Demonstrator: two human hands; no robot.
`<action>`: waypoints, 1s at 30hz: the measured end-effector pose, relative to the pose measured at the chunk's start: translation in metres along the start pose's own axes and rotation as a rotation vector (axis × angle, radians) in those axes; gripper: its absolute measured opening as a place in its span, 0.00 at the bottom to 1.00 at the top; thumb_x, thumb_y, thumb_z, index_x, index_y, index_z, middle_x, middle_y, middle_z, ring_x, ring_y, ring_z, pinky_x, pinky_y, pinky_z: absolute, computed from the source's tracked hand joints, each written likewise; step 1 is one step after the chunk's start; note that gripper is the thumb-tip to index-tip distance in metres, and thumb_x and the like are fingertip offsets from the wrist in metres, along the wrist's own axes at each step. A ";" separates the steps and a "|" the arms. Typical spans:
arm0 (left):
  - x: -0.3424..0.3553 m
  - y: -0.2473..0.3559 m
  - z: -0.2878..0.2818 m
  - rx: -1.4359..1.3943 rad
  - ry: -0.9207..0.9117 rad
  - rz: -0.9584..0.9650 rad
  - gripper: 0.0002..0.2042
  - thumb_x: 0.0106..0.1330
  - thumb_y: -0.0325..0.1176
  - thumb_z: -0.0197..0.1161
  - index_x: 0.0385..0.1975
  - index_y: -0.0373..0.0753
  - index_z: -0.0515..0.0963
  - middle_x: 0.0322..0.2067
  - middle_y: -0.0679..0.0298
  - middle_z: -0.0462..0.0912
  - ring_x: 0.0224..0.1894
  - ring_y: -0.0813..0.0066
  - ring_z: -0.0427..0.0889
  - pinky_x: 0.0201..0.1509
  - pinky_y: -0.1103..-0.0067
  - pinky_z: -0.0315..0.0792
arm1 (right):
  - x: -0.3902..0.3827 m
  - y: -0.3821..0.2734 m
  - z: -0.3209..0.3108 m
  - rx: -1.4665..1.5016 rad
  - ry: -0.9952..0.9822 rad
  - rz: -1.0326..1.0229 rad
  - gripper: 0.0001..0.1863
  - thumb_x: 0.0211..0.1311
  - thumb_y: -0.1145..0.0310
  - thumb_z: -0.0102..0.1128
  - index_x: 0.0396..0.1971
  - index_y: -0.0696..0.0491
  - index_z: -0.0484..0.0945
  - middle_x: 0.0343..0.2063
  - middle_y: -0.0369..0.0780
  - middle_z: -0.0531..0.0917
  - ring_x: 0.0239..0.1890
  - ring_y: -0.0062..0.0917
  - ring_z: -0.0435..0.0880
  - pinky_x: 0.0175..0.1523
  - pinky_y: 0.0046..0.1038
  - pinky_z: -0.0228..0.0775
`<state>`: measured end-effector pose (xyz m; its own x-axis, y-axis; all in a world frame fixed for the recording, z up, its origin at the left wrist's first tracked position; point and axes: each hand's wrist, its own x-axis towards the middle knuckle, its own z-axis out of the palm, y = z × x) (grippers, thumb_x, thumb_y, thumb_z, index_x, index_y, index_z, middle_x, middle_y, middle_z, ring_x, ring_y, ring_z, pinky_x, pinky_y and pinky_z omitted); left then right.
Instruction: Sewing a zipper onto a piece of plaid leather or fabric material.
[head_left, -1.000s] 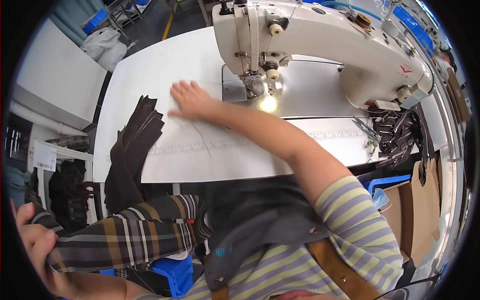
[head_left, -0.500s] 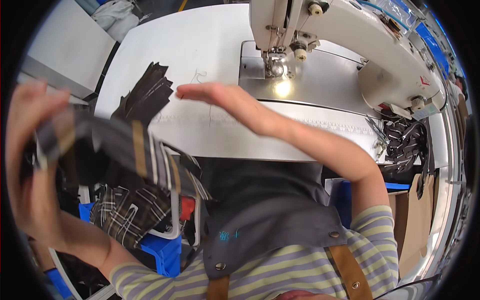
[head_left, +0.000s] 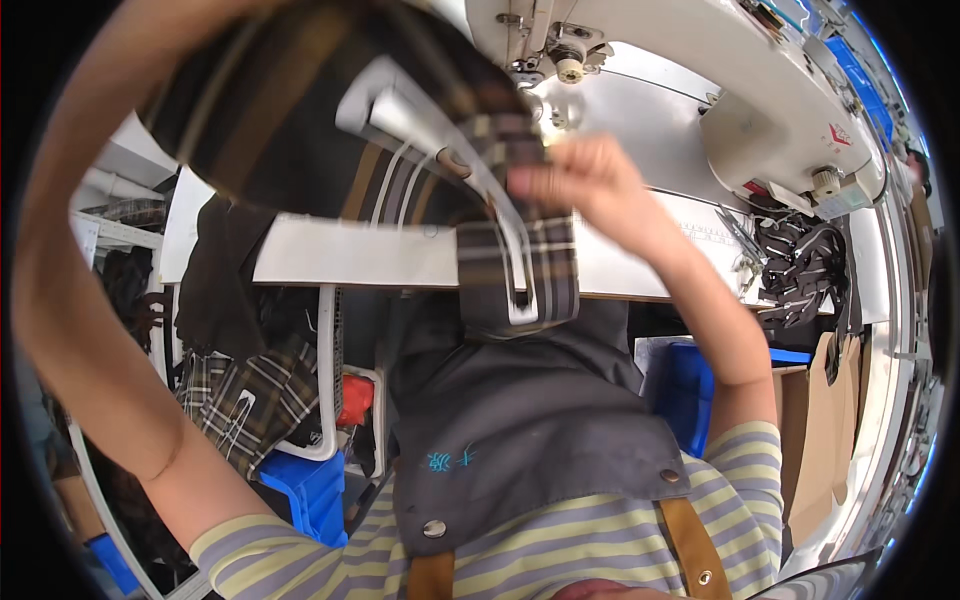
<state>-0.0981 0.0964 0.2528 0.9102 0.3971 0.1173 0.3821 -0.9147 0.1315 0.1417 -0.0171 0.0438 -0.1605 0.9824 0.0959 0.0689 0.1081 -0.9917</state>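
A dark plaid fabric piece (head_left: 300, 120), with a white-edged long slot, is raised over the white sewing table (head_left: 330, 250), its tail hanging past the front edge. My right hand (head_left: 585, 180) is closed on it near the sewing machine's metal bed (head_left: 660, 120). My left hand (head_left: 205, 20) is raised at the upper-left rim, beside the fabric's top; its fingers are blurred and cut off. The white sewing machine (head_left: 770, 110) stands behind, its needle area partly covered by fabric.
Dark cloth (head_left: 220, 300) hangs at the table's left edge above plaid pieces (head_left: 260, 400) and a blue bin (head_left: 310, 500). Scissors (head_left: 735, 240) and dark strips (head_left: 795, 265) lie at the right. A cardboard box (head_left: 810, 430) and another blue bin (head_left: 680, 400) are below.
The plaid piece has risen from low on the left to over the table. My left arm has swung up. My right hand has left the tabletop and closed on the fabric.
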 end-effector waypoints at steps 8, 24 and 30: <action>0.083 -0.089 0.191 -0.168 -0.026 -0.047 0.08 0.49 0.29 0.63 0.29 0.34 0.82 0.27 0.54 0.83 0.33 0.59 0.81 0.45 0.72 0.71 | -0.064 0.037 0.031 -0.103 0.112 0.213 0.32 0.62 0.75 0.58 0.65 0.54 0.57 0.32 0.40 0.81 0.26 0.19 0.77 0.36 0.23 0.71; 0.069 -0.139 0.172 -0.478 0.140 -0.014 0.08 0.59 0.26 0.59 0.36 0.31 0.80 0.34 0.64 0.82 0.38 0.79 0.77 0.46 0.82 0.69 | -0.017 0.041 0.010 -0.166 -0.006 0.248 0.12 0.58 0.74 0.62 0.42 0.59 0.78 0.18 0.35 0.77 0.20 0.13 0.68 0.29 0.20 0.66; -0.045 -0.091 0.099 -0.410 0.805 -0.262 0.12 0.64 0.23 0.51 0.44 0.36 0.79 0.48 0.59 0.80 0.55 0.74 0.74 0.63 0.73 0.64 | -0.039 -0.003 -0.002 -0.374 0.418 -0.028 0.08 0.60 0.73 0.56 0.37 0.58 0.81 0.29 0.43 0.82 0.28 0.21 0.81 0.29 0.25 0.72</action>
<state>-0.1580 0.1549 0.1382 0.3605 0.6589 0.6602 0.3333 -0.7520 0.5686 0.1497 -0.0556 0.0432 0.2311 0.9470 0.2230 0.4271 0.1072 -0.8978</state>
